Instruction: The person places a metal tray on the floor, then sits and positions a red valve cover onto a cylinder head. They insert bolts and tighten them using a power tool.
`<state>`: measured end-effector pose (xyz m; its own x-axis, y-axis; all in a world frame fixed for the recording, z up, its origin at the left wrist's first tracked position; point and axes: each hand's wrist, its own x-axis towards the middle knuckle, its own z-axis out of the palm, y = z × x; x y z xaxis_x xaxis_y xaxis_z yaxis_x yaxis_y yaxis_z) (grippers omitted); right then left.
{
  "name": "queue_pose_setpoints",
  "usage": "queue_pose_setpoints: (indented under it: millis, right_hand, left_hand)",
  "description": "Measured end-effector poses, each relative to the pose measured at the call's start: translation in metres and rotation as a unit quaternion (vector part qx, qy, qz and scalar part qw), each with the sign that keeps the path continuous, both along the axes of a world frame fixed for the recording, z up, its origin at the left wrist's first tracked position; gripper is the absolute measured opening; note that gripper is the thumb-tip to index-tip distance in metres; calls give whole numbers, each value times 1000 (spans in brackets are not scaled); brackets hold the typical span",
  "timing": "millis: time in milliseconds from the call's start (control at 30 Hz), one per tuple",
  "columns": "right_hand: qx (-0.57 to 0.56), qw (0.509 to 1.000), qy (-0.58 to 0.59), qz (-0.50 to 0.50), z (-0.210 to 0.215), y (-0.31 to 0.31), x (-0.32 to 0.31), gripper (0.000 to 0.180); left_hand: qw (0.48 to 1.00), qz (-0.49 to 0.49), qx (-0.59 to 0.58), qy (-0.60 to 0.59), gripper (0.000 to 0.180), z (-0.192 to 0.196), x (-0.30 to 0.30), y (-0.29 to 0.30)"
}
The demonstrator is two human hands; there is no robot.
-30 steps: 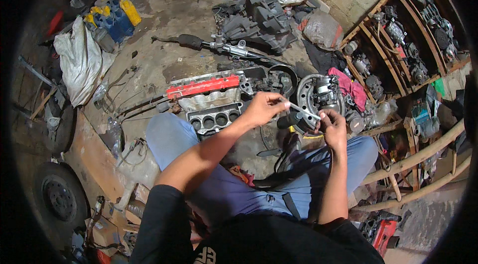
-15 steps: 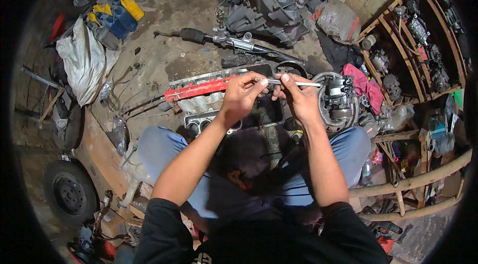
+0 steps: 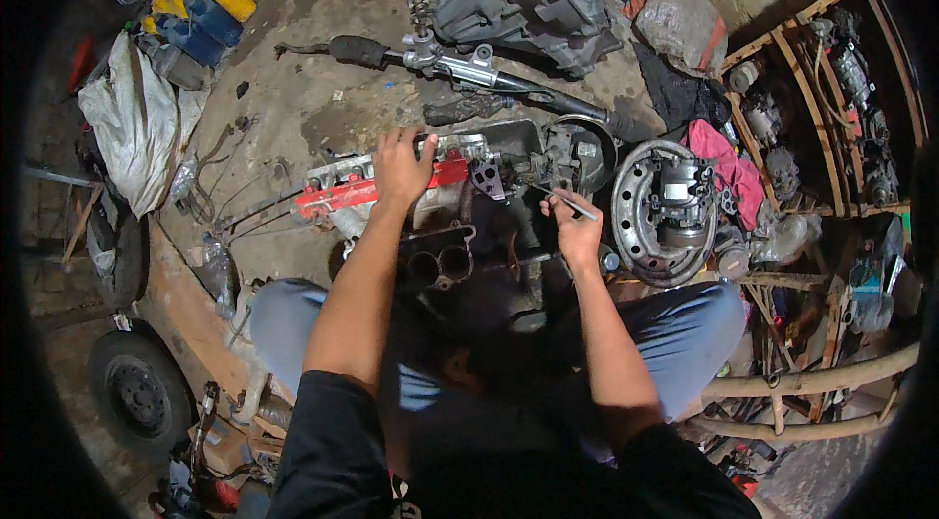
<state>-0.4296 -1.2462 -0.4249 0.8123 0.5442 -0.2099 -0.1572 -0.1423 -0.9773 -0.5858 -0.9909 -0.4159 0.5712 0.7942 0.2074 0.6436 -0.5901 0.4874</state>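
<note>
My left hand (image 3: 399,167) lies spread over the red bar (image 3: 337,198) on top of a metal engine part (image 3: 465,147). My right hand (image 3: 575,233) pinches a slim silver rod (image 3: 577,208), whose thin end points left toward the dark middle of the engine; whether the tip touches anything I cannot tell. Between the hands, a small grey plate with holes (image 3: 488,180) sits on the engine. Nearer to me is a metal flange with round openings (image 3: 440,265). Shadow hides much of the area below it.
A steel wheel rim (image 3: 626,230) with a round machine part (image 3: 682,198) in it stands at right. Beyond the engine lie a steering rack (image 3: 460,69) and a grey housing (image 3: 528,5). A tyre (image 3: 140,387) is at left, wooden shelves (image 3: 812,79) at far right.
My hands have come apart. The left let go of the rod and moved left onto the red bar; the right kept the rod and lowered it toward the engine. The view has shifted slightly.
</note>
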Motion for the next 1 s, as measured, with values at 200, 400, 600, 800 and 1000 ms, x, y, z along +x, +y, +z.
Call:
queue_pose_setpoints:
  millis: [200,400,600,800,1000]
  right_hand:
    - [3,1000,-3,-26,-11,8,3,10]
    - [62,997,0,-53,-28,9,-1,9]
    - [-33,988,-111,-97,-29,5,-9,7]
    - [-128,941,-269,-160,-19,8,-36,15]
    - [-178,933,-261,-173,-22,6,-56,16]
  left_hand:
    - [991,-14,21,135,56,-14,8,-14]
    - [965,-46,-29,257,61,-8,7,-14]
    - [952,-119,4,282,56,-15,4,-11]
    - [978,-107,72,164,44,-15,0,-19]
    - [982,-104,120,106,38,-22,6,-19]
